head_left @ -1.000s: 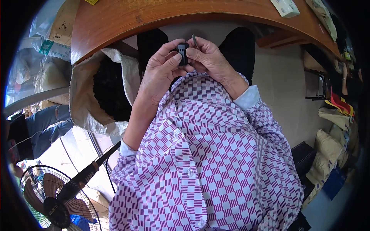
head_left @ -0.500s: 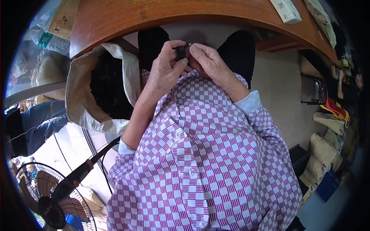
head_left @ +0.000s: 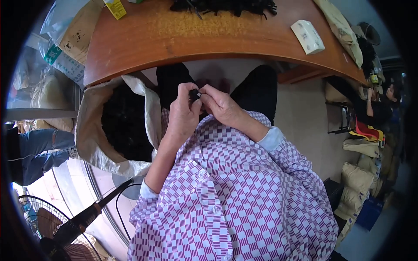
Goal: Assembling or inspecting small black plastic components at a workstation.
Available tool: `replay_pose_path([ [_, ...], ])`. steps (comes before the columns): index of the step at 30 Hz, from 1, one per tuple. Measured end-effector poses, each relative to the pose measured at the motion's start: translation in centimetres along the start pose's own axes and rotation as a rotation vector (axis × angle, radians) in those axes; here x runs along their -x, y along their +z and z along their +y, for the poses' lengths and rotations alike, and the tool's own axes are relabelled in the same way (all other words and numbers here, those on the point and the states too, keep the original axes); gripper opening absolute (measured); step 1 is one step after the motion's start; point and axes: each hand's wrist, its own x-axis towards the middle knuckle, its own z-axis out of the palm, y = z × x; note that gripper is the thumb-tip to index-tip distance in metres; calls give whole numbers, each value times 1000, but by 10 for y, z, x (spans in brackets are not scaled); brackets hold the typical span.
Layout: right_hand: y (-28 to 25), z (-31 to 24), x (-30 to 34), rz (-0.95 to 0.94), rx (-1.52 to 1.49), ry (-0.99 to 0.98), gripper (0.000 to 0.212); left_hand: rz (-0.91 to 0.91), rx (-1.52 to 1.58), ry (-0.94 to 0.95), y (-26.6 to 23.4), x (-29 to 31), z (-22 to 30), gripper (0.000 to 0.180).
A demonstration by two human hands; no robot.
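The left hand (head_left: 183, 115) and the right hand (head_left: 220, 106) meet in the person's lap, fingertips pinched together on a small black plastic part (head_left: 194, 94) — it sits between the two thumbs and forefingers, just below the front edge of the curved brown wooden table (head_left: 209, 39). The part is dark and blocky, with a pale glint at its right end; it is too small and too covered by fingers to tell more. Both hands are closed around it, the left from the left side, the right from above and to the right.

Room here is tight: the table edge arches just beyond the knuckles, and the person's dark-trousered knees flank the hands. Just to the left stands an open off-white woven sack (head_left: 93, 135) filled with dark pieces, its rim near the left wrist. The right side opens onto bare pale floor (head_left: 305, 113).

On the table, well apart from the hands, lie a heap of black parts (head_left: 226, 6) at the far edge and a white rectangular packet (head_left: 307, 36) — a standing fan (head_left: 56, 235) shows at lower left.
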Motion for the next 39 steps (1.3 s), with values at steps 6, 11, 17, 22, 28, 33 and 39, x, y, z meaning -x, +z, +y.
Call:
replay_pose_path([
  [6, 18, -11, -24, 53, -2, -110, 16, 171, -195, 68, -14, -5, 5, 27],
  [11, 0, -20, -62, -176, -55, 4, 23, 307, -339, 91, -41, -13, 10, 27],
  [17, -81, -10, -172, 499, 1051, -292, 39, 600, -756, -232, -136, 11, -16, 25],
  [22, -106, 4, -212, 509, 1190, -128, 31, 645, -940, 139, -146, 23, -38, 29],
  [28, -112, 5, -193, 388, 887, -280, 24, 509, -129, 28, -105, -1, -14, 24],
  [33, -76, -22, -116, 287, 667, -428, 15, 134, 483, -117, -51, -39, 24, 45],
  [39, -38, -28, -34, 128, 411, -405, 15, -24, 818, -111, -9, -45, 21, 45],
])
